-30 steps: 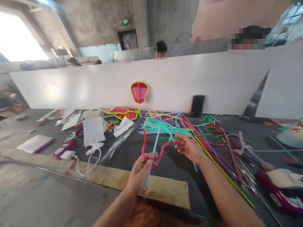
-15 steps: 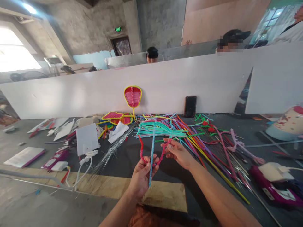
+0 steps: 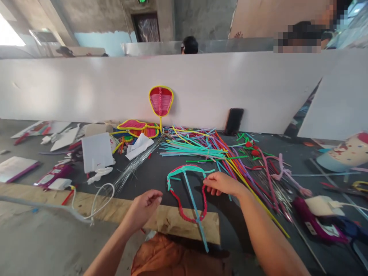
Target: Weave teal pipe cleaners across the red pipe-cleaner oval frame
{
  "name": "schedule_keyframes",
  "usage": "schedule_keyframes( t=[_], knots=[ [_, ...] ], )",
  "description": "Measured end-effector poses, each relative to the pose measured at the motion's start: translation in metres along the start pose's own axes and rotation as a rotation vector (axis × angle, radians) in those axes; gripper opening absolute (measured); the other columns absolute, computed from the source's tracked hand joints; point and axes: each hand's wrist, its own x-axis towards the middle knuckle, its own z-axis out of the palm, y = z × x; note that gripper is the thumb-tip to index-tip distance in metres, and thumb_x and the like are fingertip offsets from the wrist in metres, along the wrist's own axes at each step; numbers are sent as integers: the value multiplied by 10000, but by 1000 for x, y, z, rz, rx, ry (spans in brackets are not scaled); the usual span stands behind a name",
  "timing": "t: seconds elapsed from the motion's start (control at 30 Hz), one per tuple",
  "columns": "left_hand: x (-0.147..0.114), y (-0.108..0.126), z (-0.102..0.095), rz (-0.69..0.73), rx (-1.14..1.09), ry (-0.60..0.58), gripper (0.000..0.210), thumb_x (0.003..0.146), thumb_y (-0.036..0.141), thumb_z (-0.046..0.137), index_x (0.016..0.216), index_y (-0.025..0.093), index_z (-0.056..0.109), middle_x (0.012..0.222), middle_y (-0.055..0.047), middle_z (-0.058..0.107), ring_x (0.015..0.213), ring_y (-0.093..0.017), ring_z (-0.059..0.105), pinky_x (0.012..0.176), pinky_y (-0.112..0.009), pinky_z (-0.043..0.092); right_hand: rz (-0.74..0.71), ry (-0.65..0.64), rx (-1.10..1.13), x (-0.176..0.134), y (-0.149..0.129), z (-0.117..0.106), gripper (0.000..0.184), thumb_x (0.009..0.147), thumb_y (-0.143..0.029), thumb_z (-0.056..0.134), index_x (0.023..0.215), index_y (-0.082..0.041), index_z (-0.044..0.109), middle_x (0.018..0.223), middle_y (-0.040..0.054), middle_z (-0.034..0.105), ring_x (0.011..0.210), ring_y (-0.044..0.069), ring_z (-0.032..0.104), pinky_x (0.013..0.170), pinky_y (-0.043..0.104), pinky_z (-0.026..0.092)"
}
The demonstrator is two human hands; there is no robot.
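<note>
A fan-shaped frame of pipe cleaners (image 3: 184, 219) hangs in front of me, with a red outline and turquoise wrapped along its top. A light blue twisted stem (image 3: 192, 203) runs down its middle and sticks out below the red curve. My right hand (image 3: 220, 184) pinches the frame at its right edge, where the turquoise meets the red. My left hand (image 3: 143, 210) is off to the left of the frame, touching nothing, its fingers loosely bent and apart. Behind the frame lies a bundle of turquoise pipe cleaners (image 3: 194, 150).
A finished pink fan with yellow rim (image 3: 161, 101) stands against the white board (image 3: 115, 88). A phone (image 3: 234, 120) leans there too. Loose coloured pipe cleaners (image 3: 253, 195), thin wires (image 3: 136, 165), papers (image 3: 97, 153) and a white cable (image 3: 100, 199) lie on the dark table.
My left hand has let go of the frame's bottom and moved left. The frame has come away from the turquoise bundle, lower and closer. The view has tilted down.
</note>
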Motion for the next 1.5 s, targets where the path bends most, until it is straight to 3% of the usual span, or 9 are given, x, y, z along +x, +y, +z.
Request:
schedule_keyframes(
  t=[0.17,0.3,0.47,0.7,0.97,1.17,1.27,1.37,1.5],
  knots=[
    [13,5,1,353,398,154,303,875,303,411,1095,186,583,1162,-99,602,1091,-212,550,940,-340,424,-93,310,-371,-19,-6,-12,248,885,-360,426,865,-202,615,808,39,683,640,139,635,538,239,487],
    [29,10,22,452,623,68,518,883,455,397,1292,143,453,1407,-145,404,1331,-279,303,1073,-477,257,-272,415,-640,-22,-10,-3,244,880,-246,408,1024,-227,604,1016,50,668,936,193,623,815,346,487],
    [39,11,41,434,825,-85,881,773,709,347,1388,80,306,1464,-210,251,1367,-326,196,1082,-561,119,-396,510,-773,-11,-3,4,325,847,-200,434,1141,-201,574,1207,82,579,1149,232,495,994,421,388],
    [46,17,32,444,823,-211,855,798,685,324,1416,101,241,1487,-189,197,1378,-317,158,1077,-566,80,-319,420,-743,8,2,2,286,844,-219,452,1078,-187,613,1090,78,650,1048,228,562,918,378,431],
    [74,13,24,349,703,-108,532,851,202,378,1373,109,323,1360,-145,463,1266,-288,374,992,-461,339,-55,189,-794,-28,-11,5,238,868,-289,422,829,-238,650,791,21,693,760,202,639,623,281,418],
    [86,34,36,419,590,-174,540,780,75,405,1316,141,423,1191,-132,603,1094,-260,518,897,-407,426,-49,327,-627,-15,-8,4,290,880,-344,420,1063,-223,610,1030,69,680,957,232,621,802,338,439],
    [95,44,40,418,443,-211,478,804,92,382,1274,97,473,1201,-139,600,1086,-233,548,937,-360,411,-95,236,-454,7,-7,4,310,824,-350,518,1081,-200,605,982,77,690,912,226,635,791,337,459],
    [108,51,39,345,238,-222,424,847,182,374,1247,126,504,1146,-98,638,1030,-193,592,883,-290,445,-155,110,-205,22,-6,6,269,771,-303,579,1008,-182,624,922,60,694,849,202,639,764,319,473],
    [127,64,31,310,85,-249,431,813,439,497,1103,140,604,990,-72,685,900,-200,626,738,-254,472,-265,231,70,24,-6,12,250,775,-351,589,963,-189,620,909,29,670,839,173,612,775,309,464]
  ],
)
